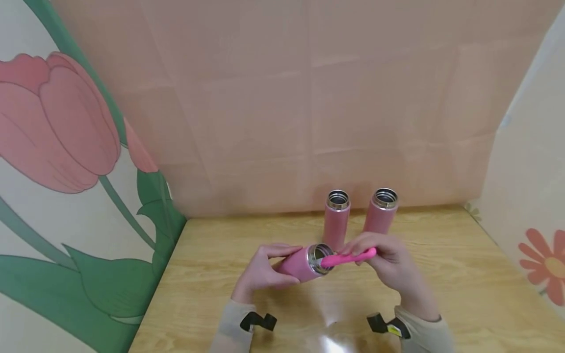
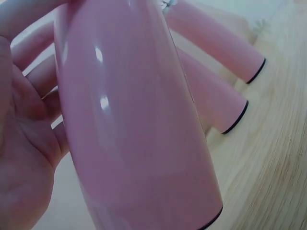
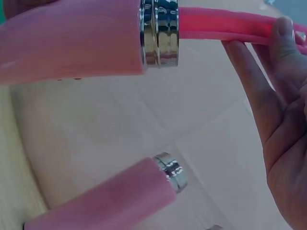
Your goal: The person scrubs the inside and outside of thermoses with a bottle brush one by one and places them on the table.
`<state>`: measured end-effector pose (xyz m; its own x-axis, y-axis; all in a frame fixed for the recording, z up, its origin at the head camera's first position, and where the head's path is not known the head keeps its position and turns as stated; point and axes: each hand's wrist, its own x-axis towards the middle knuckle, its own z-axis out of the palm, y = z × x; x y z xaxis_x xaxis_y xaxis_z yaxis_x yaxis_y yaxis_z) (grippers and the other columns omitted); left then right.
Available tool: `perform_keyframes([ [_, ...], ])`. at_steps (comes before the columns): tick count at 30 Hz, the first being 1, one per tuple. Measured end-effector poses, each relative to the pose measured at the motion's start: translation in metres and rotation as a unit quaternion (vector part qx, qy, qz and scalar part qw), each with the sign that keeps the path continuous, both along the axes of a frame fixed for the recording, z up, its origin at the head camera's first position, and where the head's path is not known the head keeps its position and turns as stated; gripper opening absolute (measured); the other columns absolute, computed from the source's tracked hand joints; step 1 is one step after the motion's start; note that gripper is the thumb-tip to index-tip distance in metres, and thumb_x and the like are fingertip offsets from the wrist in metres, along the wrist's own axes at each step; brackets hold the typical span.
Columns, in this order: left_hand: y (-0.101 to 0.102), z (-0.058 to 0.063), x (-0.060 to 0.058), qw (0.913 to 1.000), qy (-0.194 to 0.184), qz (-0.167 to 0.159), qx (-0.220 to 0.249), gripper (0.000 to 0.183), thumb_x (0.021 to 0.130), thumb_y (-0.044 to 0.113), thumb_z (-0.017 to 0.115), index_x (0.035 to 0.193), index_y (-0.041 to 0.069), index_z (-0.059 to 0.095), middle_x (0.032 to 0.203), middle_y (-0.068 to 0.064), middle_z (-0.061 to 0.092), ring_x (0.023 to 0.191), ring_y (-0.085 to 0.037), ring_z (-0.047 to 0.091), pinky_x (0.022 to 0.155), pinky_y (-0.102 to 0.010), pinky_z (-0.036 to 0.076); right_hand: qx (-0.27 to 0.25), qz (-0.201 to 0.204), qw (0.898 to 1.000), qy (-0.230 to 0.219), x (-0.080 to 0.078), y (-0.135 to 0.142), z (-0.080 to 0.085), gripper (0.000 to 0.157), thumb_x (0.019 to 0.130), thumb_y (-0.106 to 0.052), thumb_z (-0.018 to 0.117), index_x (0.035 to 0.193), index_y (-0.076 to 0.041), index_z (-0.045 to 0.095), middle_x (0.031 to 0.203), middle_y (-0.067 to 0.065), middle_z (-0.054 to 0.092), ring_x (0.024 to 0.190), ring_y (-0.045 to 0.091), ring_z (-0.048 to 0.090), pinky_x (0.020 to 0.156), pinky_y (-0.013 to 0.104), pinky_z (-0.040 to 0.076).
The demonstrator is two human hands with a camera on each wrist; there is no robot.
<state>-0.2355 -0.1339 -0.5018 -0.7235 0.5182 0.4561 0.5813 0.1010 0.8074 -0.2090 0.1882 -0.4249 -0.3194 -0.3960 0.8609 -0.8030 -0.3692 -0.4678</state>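
My left hand (image 1: 269, 269) grips a pink thermos bottle (image 1: 295, 265) round its body, tilted with its steel mouth toward the right. In the left wrist view the bottle's pink wall (image 2: 129, 115) fills the middle, fingers behind it. A bright pink bottle brush (image 1: 346, 258) runs into the open mouth, its far end hidden inside. My right hand (image 1: 388, 260) pinches the brush by its handle, to the right of the mouth. The right wrist view shows the thumb and fingers on the handle (image 3: 220, 24), just off the bottle's steel neck (image 3: 159, 33).
Two more pink thermos bottles, one on the left (image 1: 337, 220) and one on the right (image 1: 381, 212), stand uncapped at the back of the wooden table (image 1: 212, 255). Behind them hangs a pinkish sheet (image 1: 247, 122). Flower-printed panels (image 1: 75, 127) border the left and right sides.
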Motion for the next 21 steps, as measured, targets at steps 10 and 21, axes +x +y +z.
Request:
perform_keyframes([
  [10,0.003,0.000,0.005,0.9959,-0.052,0.068,-0.028,0.068,0.073,0.025,0.102,0.136,0.024,0.076,0.131,0.011,0.074,0.123,-0.018,0.068,0.107,-0.047,0.054,0.031,-0.234,0.960,-0.148,0.014,-0.024,-0.008,0.027,0.087,0.023,0.074,0.097,0.002,0.062,0.095,0.009,0.076,0.078,0.012,0.074,0.064,0.025,0.062],
  [21,0.014,0.001,0.001,0.9878,0.082,0.132,-0.010,0.071,0.071,0.017,0.103,0.136,0.011,0.075,0.132,-0.001,0.075,0.120,-0.023,0.070,0.104,-0.045,0.056,-0.046,-0.422,0.847,-0.320,0.027,-0.046,0.008,0.028,0.088,-0.001,0.088,0.094,0.002,0.060,0.083,0.005,0.073,0.063,0.022,0.068,0.053,0.021,0.054],
])
